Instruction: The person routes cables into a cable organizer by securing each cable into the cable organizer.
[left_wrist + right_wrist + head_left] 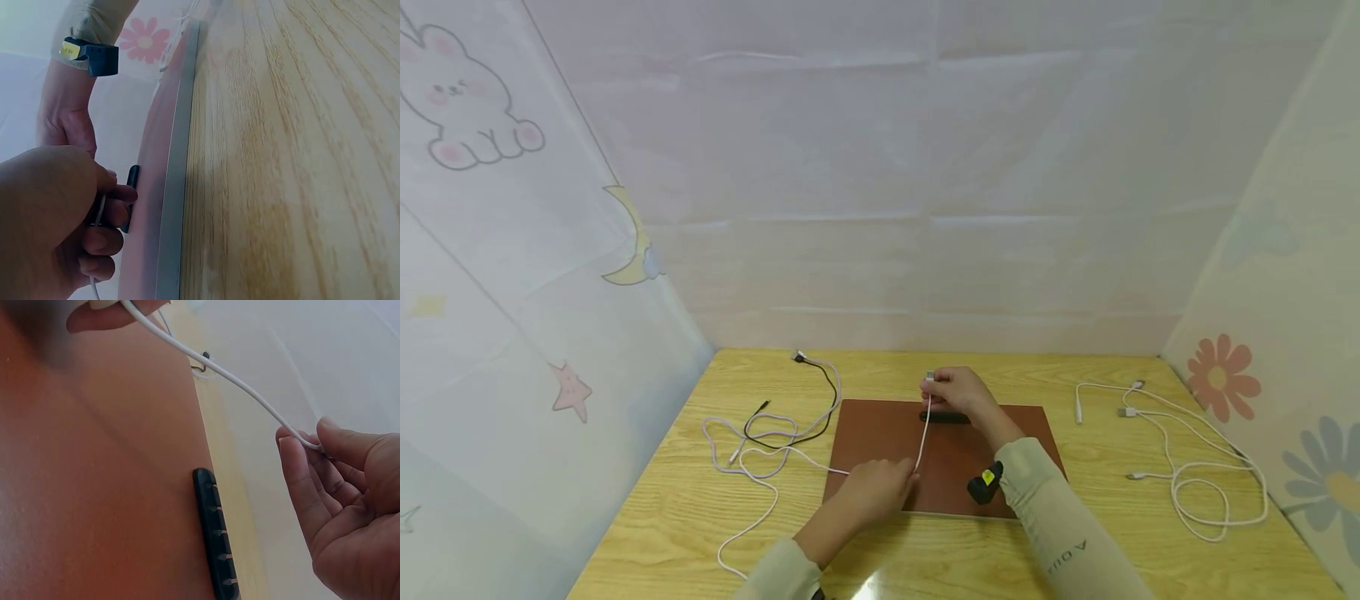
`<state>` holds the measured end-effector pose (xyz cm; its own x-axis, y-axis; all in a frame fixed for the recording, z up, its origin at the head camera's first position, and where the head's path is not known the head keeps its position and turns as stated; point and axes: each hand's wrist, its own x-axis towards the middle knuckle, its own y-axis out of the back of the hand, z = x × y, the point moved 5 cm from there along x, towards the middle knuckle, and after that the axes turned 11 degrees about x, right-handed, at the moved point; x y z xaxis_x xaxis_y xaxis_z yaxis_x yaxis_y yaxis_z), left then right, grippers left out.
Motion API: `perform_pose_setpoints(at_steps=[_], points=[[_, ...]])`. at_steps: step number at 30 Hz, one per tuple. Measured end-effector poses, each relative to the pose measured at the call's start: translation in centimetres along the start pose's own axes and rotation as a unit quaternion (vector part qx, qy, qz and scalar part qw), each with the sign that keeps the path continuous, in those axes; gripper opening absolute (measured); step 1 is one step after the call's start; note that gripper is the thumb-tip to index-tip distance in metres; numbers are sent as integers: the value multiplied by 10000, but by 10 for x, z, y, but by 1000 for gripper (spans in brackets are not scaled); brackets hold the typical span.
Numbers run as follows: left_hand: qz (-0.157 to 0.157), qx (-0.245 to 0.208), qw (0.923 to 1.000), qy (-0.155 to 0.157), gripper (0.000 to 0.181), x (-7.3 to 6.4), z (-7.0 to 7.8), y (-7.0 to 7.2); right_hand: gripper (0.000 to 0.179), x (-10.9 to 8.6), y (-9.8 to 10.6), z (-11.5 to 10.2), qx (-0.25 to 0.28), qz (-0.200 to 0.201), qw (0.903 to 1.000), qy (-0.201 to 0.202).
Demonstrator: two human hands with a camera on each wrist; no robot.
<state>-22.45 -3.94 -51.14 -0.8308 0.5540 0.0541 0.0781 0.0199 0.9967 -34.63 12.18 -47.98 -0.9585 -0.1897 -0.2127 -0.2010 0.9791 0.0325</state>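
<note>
My right hand (961,392) pinches a white USB cable (923,433) by its plug end (929,377), over the far part of a brown desk mat (880,433). From there the cable runs down to my left hand (874,490), whose curled fingers hold it above the mat's near part. In the left wrist view the cable passes between those fingers (103,240). A black cable holder (215,534) with several slots lies on the mat beneath my right hand, partly hidden by it in the head view. The right wrist view shows the cable (219,375) stretched between both hands.
Left of the mat, a tangle of white cable (722,471) and black cable (831,383) lies on the wooden table (655,533). More white cables (1262,492) are looped on the right side. Patterned sheets (880,167) enclose the table's back and sides.
</note>
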Motion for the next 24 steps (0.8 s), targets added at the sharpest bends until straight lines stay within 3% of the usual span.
perform_pose_setpoints(at_steps=[12,24], points=[[-447,12,9990,-65,21,6,5,-3,19,8,3,8,-498,-36,9987,131],[-500,181,9986,-36,23,9,9,-3,23,17,2,16,-596,-51,9981,167]])
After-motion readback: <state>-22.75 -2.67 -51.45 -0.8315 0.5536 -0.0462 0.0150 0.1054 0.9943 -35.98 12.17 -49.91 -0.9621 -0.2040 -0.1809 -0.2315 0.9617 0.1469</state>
